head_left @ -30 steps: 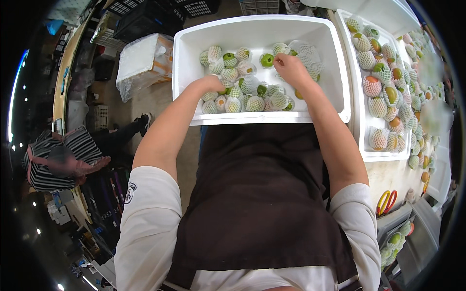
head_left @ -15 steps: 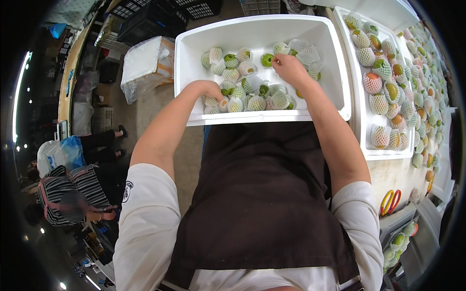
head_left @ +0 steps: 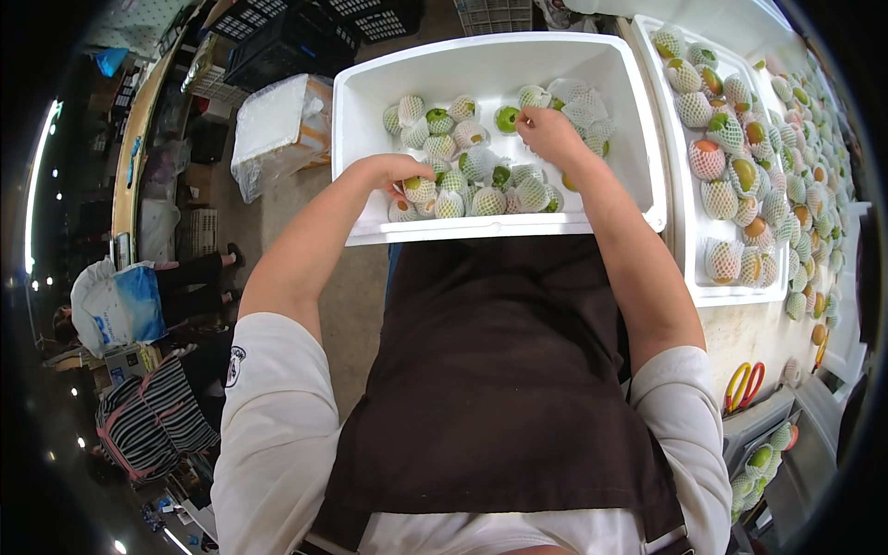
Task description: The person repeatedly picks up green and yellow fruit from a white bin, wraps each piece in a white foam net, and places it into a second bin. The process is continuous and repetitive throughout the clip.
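A white foam box [head_left: 615, 185] in front of me holds several round fruits in white foam net sleeves. At its near left, my left hand [head_left: 398, 174] is closed with thumb and fingers round a net-sleeved fruit [head_left: 419, 190]; some fingertips are hidden. Farther back and to the right, my right hand [head_left: 549, 131] is pinched at the right edge of a bright green fruit [head_left: 507, 118]. Its fingertips partly cover the contact. Pale foam nets [head_left: 581, 100] lie in the far right corner, just beyond that hand.
To the right, a white tray [head_left: 688, 254] carries more net-sleeved fruits, and beyond it lies a large spread of them. Red-and-yellow-handled scissors [head_left: 743, 387] lie nearer. Black crates [head_left: 277, 46] and a plastic-wrapped box [head_left: 268, 120] stand left. People are at the far left.
My left hand has lifted slightly, its fingers coming round a net-sleeved fruit. The right hand stays almost in place by the green fruit. People at the far left have shifted.
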Available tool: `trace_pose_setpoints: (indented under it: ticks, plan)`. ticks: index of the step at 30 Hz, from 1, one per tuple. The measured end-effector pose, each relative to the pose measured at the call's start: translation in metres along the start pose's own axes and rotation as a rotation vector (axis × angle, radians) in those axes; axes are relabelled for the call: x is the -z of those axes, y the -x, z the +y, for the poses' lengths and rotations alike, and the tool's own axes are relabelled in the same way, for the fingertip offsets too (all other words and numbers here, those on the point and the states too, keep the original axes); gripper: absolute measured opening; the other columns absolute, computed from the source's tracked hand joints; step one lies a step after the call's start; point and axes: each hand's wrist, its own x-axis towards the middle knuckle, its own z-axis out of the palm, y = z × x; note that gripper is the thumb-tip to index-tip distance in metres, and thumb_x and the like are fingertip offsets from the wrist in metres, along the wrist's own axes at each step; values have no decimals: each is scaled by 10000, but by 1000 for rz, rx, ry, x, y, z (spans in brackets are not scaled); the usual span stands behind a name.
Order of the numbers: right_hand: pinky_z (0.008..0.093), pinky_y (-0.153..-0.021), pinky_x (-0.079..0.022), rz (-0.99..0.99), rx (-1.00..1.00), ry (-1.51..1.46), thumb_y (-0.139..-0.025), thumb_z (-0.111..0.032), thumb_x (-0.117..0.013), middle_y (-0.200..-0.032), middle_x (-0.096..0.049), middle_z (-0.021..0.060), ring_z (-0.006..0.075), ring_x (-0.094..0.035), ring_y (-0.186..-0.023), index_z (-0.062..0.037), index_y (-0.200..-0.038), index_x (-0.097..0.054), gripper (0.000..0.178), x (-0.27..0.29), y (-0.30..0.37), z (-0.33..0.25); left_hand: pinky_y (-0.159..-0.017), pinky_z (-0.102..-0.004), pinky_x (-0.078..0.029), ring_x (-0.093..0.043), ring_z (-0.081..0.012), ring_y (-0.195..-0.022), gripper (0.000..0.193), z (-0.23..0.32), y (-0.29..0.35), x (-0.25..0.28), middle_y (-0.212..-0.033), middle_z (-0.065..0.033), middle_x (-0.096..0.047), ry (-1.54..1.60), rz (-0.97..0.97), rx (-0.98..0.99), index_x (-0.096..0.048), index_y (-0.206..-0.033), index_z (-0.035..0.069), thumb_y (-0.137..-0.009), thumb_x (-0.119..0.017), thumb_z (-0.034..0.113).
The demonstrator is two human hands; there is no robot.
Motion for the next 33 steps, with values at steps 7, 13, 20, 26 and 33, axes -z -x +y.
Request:
trace_pose_setpoints:
  ticks: [7, 13, 20, 26, 33]
  plan:
    - [444, -775, -497, -23, -21, 11, -884, -202, -540, -912, -671, 205, 384, -629, -865, -22, -963, -655, 228, 4, 3, -4, -656, -361, -505, -624, -251, -780, 472, -1, -2, -11, -983, -114, -642, 171, -51, 117, -571, -1133, 82, -872, -425, 447]
    - [456, -775, -515, 5, 36, 95, -905, -215, -535, -919, -675, 205, 366, -644, -856, -27, -946, -652, 225, 4, 4, -10, -662, -376, -531, -630, -238, -831, 415, -24, -19, -19, -1014, -105, -629, 523, -48, 69, -554, -1149, 92, -878, -497, 400]
    - [451, -731, -495, 17, 37, -12, -858, -191, -562, -858, -662, 199, 391, -623, -817, -27, -896, -637, 185, 7, 9, -12, -558, -341, -452, -522, -172, -599, 577, -28, -24, -12, -734, -65, -547, 239, -16, 80, -596, -1029, 111, -897, -353, 618]
    - [451, -733, -493, 16, 24, -27, -858, -197, -566, -860, -662, 203, 386, -624, -828, -28, -890, -639, 187, 12, 9, -8, -666, -331, -492, -585, -177, -793, 869, 16, 40, -41, -1139, -113, -585, -33, -79, -16, -462, -1355, 104, -802, -450, 774]
    - [433, -727, -502, -13, 29, -86, -862, -194, -573, -865, -672, 197, 354, -643, -807, -8, -921, -641, 207, 1, 7, -2, -582, -305, -492, -566, -143, -738, 1105, -16, 35, -36, -1091, -134, -587, -226, -77, -196, -252, -1482, -8, -704, -765, 584]
